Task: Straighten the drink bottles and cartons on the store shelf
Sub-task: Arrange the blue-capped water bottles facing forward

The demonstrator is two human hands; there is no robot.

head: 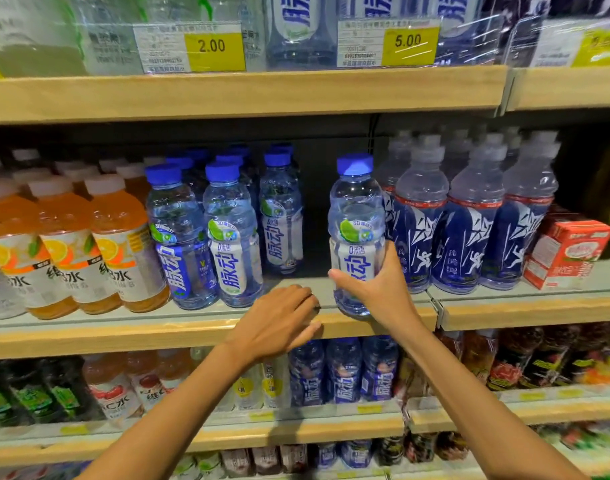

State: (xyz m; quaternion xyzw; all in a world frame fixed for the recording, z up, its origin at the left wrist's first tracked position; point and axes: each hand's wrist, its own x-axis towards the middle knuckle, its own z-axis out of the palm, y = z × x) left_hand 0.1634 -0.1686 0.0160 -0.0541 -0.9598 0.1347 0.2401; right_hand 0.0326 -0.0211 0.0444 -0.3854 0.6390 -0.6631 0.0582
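The shelf [158,336] before me carries orange drink bottles [123,251] toward its left end; blue-capped bottles [230,237] stand just beside them; past a gap, the bottle [357,216] that my right hand [376,285] grips is at the front edge; dark blue bottles [469,237] and a red carton [566,251] fill the right end; my left hand [279,320] rests on the front edge.

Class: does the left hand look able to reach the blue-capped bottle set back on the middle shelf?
Probably yes: the left hand rests on the shelf edge just before that bottle, and nothing stands between them.
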